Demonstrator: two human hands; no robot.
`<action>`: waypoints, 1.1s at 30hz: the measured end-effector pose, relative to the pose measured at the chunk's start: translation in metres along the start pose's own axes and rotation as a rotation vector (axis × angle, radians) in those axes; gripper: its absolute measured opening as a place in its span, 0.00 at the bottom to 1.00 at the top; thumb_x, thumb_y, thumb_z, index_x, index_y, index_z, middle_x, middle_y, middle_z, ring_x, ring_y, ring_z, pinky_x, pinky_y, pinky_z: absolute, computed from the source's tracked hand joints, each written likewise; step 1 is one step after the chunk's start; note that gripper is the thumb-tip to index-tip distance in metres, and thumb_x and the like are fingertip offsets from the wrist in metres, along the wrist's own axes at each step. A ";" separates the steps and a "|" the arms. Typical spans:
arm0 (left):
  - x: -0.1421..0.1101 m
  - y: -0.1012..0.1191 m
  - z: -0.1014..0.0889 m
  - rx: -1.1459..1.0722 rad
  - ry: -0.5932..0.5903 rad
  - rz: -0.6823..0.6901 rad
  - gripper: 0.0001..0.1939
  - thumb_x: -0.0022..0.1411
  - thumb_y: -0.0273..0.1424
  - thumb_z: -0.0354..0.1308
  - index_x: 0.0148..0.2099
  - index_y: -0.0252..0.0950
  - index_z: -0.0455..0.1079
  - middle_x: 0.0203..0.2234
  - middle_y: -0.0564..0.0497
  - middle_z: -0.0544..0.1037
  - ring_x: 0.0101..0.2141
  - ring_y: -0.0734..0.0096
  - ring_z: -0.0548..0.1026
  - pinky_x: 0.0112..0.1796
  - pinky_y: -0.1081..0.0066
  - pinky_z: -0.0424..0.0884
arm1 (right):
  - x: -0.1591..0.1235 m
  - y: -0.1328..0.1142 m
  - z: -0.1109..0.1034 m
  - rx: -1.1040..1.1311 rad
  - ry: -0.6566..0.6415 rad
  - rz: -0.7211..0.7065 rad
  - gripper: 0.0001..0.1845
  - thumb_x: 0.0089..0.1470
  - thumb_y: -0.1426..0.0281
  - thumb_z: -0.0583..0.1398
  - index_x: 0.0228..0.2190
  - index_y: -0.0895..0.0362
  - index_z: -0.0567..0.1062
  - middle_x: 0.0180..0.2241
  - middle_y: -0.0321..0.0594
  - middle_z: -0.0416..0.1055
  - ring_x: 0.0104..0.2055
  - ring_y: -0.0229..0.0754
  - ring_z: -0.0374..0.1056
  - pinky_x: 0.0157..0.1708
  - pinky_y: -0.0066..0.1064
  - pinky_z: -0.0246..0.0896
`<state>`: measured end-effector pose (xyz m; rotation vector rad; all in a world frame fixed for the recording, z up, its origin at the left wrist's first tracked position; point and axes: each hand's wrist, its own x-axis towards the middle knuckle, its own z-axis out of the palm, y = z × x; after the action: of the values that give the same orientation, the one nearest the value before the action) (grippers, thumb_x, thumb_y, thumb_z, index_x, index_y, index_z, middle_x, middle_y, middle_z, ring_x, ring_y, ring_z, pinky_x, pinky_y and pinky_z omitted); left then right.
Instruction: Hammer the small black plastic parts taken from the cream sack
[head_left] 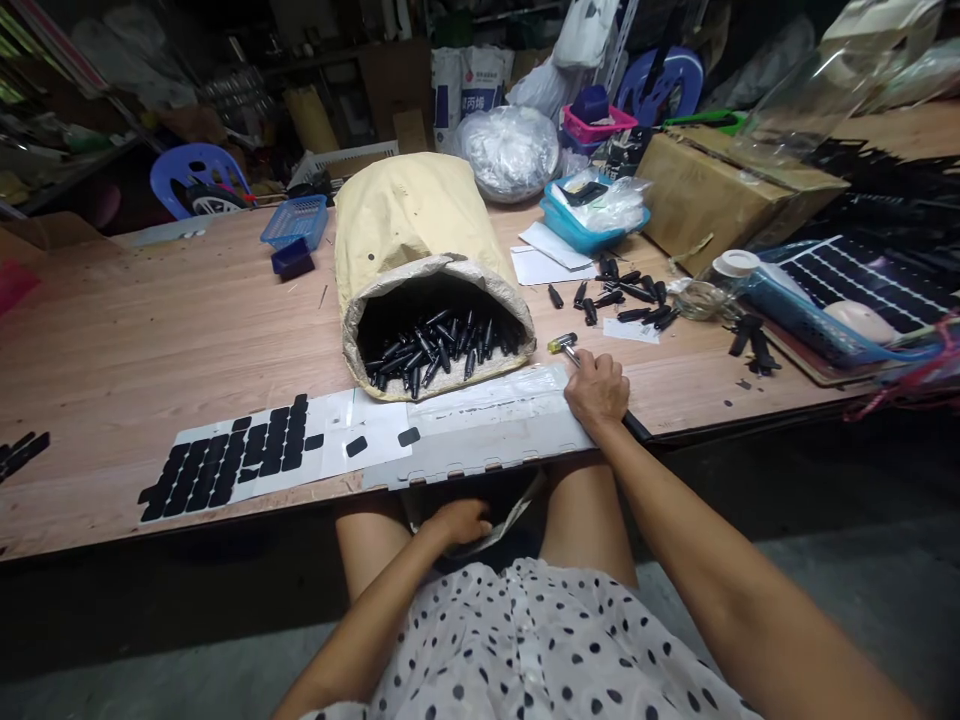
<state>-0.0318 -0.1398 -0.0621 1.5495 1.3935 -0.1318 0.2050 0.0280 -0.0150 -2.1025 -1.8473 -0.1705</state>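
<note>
My right hand [598, 392] is closed round a small hammer [562, 343] at the table's front edge. The hammer's yellowish head points away from me, and its dark handle end sticks out below my palm. My left hand [459, 524] is low between my knees, with curled fingers at the mouth of a bag [519, 512]; whatever they hold is hidden. In front of me a paper sack [420, 215] lies on its side, its mouth full of black pen-shaped parts [427, 350]. A grey board [487, 425] lies along the edge, and black rounded pads [217, 460] cover a white sheet to its left.
More black parts [619, 290] lie loose at the right, near a blue basket [592, 215] and a cardboard box [739, 190]. A tray with a dark panel [862, 290] stands farther right. Small blue baskets [295, 222] are behind the sack's left side.
</note>
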 end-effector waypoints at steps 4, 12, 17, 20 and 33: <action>-0.027 0.040 -0.055 -0.133 -0.163 0.325 0.16 0.58 0.42 0.62 0.45 0.40 0.79 0.32 0.53 0.81 0.33 0.68 0.77 0.36 0.72 0.70 | 0.000 -0.001 0.001 -0.004 -0.016 0.005 0.20 0.60 0.70 0.53 0.52 0.56 0.74 0.41 0.51 0.65 0.44 0.53 0.58 0.35 0.36 0.48; 0.030 0.090 -0.159 0.053 0.958 -0.024 0.11 0.66 0.33 0.53 0.38 0.36 0.76 0.34 0.46 0.80 0.37 0.62 0.76 0.40 0.67 0.69 | 0.000 -0.003 0.005 -0.008 0.018 -0.005 0.20 0.59 0.70 0.53 0.51 0.56 0.73 0.41 0.51 0.66 0.44 0.52 0.58 0.36 0.37 0.49; 0.050 0.093 -0.155 0.225 0.960 -0.213 0.09 0.64 0.32 0.57 0.43 0.35 0.75 0.43 0.40 0.79 0.43 0.54 0.77 0.41 0.63 0.70 | -0.001 -0.005 0.003 -0.029 0.005 -0.007 0.20 0.59 0.70 0.53 0.52 0.56 0.72 0.41 0.51 0.66 0.44 0.52 0.58 0.37 0.37 0.49; 0.043 0.087 -0.151 0.193 1.023 -0.205 0.08 0.63 0.30 0.57 0.44 0.37 0.75 0.43 0.42 0.78 0.43 0.54 0.77 0.40 0.62 0.71 | -0.001 -0.008 -0.001 -0.043 -0.020 -0.009 0.21 0.60 0.70 0.52 0.53 0.56 0.72 0.42 0.51 0.66 0.44 0.52 0.58 0.37 0.37 0.49; 0.056 0.096 -0.104 0.166 0.907 0.217 0.07 0.60 0.27 0.62 0.42 0.41 0.76 0.39 0.49 0.76 0.45 0.60 0.72 0.48 0.62 0.67 | 0.000 -0.010 -0.005 -0.036 -0.031 0.003 0.21 0.60 0.70 0.52 0.53 0.56 0.72 0.42 0.51 0.66 0.44 0.52 0.58 0.38 0.37 0.50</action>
<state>0.0099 -0.0114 0.0081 1.9972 1.9010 0.6838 0.1956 0.0270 -0.0084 -2.1437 -1.8722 -0.1732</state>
